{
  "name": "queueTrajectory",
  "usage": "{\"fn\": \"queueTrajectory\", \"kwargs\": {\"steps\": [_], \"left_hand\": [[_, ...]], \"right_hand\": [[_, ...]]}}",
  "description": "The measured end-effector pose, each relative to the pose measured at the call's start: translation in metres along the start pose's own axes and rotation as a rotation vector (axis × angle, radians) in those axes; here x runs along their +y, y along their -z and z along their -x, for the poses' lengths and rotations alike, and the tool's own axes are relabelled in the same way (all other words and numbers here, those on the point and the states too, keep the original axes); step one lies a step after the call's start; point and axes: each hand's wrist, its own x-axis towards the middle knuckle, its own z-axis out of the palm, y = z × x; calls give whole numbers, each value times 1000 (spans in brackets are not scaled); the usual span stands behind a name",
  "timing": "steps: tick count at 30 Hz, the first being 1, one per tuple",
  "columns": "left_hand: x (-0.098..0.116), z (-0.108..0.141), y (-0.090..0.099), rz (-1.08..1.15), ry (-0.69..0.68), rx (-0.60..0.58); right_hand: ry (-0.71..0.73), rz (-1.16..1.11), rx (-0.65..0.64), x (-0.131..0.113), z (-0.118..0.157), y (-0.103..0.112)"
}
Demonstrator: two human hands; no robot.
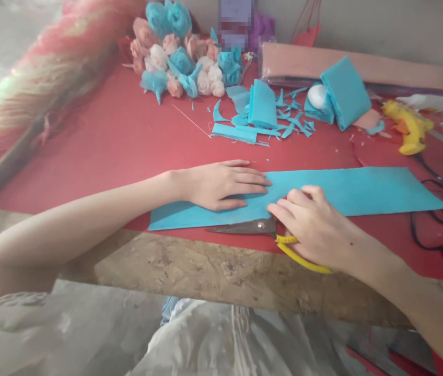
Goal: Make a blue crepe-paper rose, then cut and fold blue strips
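A long strip of blue crepe paper [366, 190] lies flat along the front of the red-covered table. My left hand [223, 185] rests palm down on its left half, fingers stretched out to the right. Just right of it, my right hand [311, 222] is closed around the yellow handle of a pair of scissors [245, 227]. The dark blades point left along the strip's near edge and look closed together. Fingertips of the right hand touch the paper, and part of the handle is hidden under the palm.
Crepe paper roses [182, 61] are heaped at the back left. Behind the strip lie blue scraps [263, 107] and a folded blue packet [346, 93]. A yellow glue gun [411, 125] with a black cord [415, 230] sits at right. The board edge [206, 269] runs along the front.
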Motion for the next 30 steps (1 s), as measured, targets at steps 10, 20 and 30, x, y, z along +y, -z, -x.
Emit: {"fn": "queueTrajectory", "kwargs": {"steps": [10, 20, 30], "left_hand": [[0, 0, 0, 3, 12, -19], [6, 4, 5, -113, 30, 49], [22, 44, 10, -80, 70, -6]], "right_hand": [[107, 31, 89, -1, 3, -4], [106, 75, 107, -5, 4, -1], [92, 83, 137, 0, 21, -8]]}}
